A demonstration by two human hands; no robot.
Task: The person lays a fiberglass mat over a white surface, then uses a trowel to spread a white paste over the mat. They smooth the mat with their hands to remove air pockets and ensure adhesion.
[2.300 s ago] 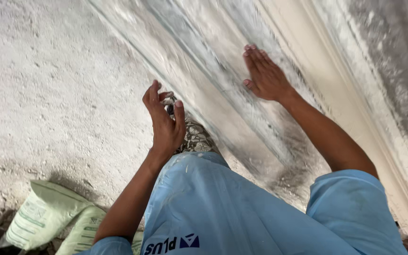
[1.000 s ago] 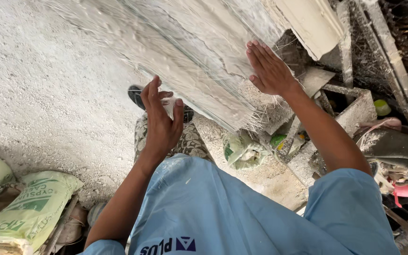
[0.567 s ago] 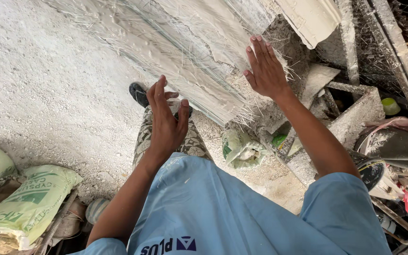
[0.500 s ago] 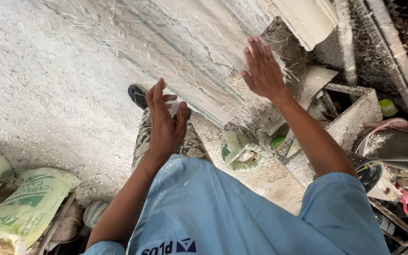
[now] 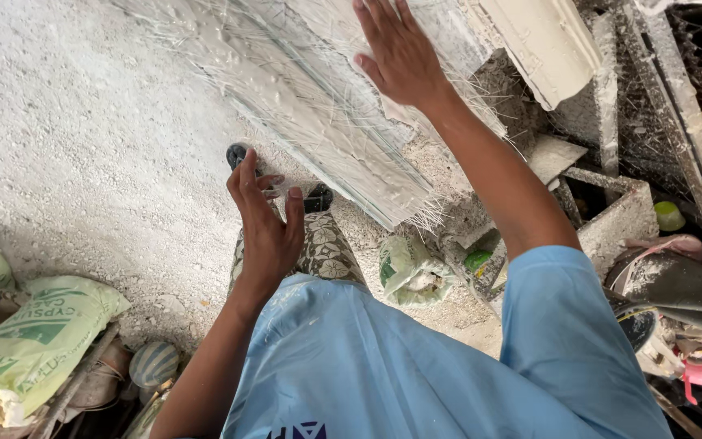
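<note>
**Slab** [image 5: 327, 122]. Long pale cast piece, wet plaster over loose glass-like fibres; it runs slantwise ahead of both your hands, and its frayed near end stops just beyond your left fingertips. Strands stick out along the lower edge and at that end.

**Right hand** [image 5: 400, 53]. Spread flat, fingers together, palm on the upper face of the slab; it grips nothing. Keep it flat and press with the whole palm, since fingertips would likely dent the wet coat. Stroke along the fibres, not across them, so that they bed down instead of lifting.

**Left hand** [image 5: 268, 219]. Open, fingers loosely curled, empty; it hangs just short of the slab's lower edge without touching it. Bring it to that edge to steady the piece while your right hand presses, and tuck the stray strands back under the plaster there.

**Moulding** [image 5: 542, 45]. Cream profiled length, above and to the right of your right hand, its end overhanging the rubble. Keep your forearm off it.

**Floor** [image 5: 83, 162]. Rough, white with dust, left of your left hand.

**Shoe** [image 5: 237, 154]. Dark toe just beyond your left fingertips, under the slab's edge. Stand firmly; the dust probably makes the footing loose.

**Sacks** [image 5: 34, 341]. Green and white bags, stacked below and left of your left wrist.

**Bag** [image 5: 408, 272]. Small crumpled green one, between your two arms, below the slab's end.

**Block** [image 5: 623, 215]. Grey hollow piece to the right of your right forearm, amid scraps.
</note>
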